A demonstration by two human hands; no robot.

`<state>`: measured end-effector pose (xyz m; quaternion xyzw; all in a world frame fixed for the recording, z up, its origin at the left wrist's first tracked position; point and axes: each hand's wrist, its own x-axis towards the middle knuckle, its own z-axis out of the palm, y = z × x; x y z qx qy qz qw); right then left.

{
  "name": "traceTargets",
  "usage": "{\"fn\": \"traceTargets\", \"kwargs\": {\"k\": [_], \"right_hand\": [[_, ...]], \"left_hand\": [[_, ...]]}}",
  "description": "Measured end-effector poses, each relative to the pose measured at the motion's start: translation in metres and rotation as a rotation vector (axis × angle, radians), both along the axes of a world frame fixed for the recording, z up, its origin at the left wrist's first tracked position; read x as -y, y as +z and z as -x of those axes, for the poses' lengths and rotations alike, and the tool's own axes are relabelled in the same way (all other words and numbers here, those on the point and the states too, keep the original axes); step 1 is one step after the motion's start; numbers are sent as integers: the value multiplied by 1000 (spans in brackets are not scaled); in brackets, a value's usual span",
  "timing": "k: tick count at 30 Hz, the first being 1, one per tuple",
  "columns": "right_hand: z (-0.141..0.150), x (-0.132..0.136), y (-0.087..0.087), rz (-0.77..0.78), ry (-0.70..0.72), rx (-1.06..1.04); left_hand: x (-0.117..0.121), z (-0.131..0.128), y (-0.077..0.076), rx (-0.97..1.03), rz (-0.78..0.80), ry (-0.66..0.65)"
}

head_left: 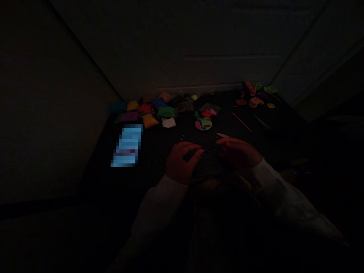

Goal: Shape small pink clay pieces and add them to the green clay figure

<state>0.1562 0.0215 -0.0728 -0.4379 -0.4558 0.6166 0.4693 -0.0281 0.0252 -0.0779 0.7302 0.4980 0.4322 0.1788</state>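
In dim light, my left hand (182, 161) is over the dark tabletop, thumb and forefinger brought together in a pinch. What they hold, if anything, is too small and dark to name. My right hand (241, 151) faces it with fingers bent and pressed together; the shadowed palm hides whatever may be inside. A pink pointed piece (222, 135) shows just beyond the right fingertips; I cannot tell whether they touch it. Tiny bits (182, 138) lie beyond the left knuckles. Farther back sits a round green decorated disc (203, 125) with a red-capped mushroom figure (207, 113).
Colourful clay packets (166, 112) cluster at the back left, and a glowing phone (127, 146) lies in front of them. Right of the disc are a pink stick (242, 122) and a dark stick (261, 121). Small coloured figures (254, 101) fill the back right corner, near the wall.
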Motion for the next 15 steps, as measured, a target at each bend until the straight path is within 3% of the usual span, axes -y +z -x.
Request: {"fn": "traceTargets", "kwargs": {"k": [3,5,12,15], "right_hand": [[10,7,8,76,74,-196],[14,13,11,63,113,-208],[20,34,23,-427,16,427],[23,40,28,-574,-2,593]], "left_hand": [[8,-2,17,63,-19,-7],[14,-4,25,70,-12,9],[23,-7,30,151,157,50],[23,-7,33,180,187,52]]}}
